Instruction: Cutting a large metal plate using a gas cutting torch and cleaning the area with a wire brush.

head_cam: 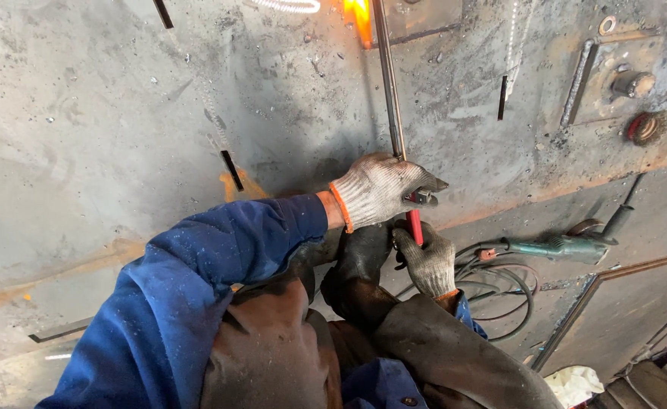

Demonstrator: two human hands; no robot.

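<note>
My left hand (pixel 383 189), in a white knit glove with an orange cuff, is closed around the lower end of a long thin steel rod (pixel 389 83). The rod runs away across the steel table (pixel 106 151) to an orange glow (pixel 361 19) at the top edge. Just below, my right hand (pixel 428 261), in a grey knit glove, grips the red handle of a plier-like tool (pixel 417 226). The tool's dark jaws (pixel 424 198) sit at my left fingertips, by the rod's end. A black leather glove (pixel 360 273) lies under my wrists.
A green angle grinder (pixel 561 246) lies to the right, its black cable (pixel 504 291) coiled near my right hand. A wire brush wheel (pixel 648 127) and a welded steel bar (pixel 578 83) sit at the far right. Short dark metal strips (pixel 232 170) lie on the scorched plate.
</note>
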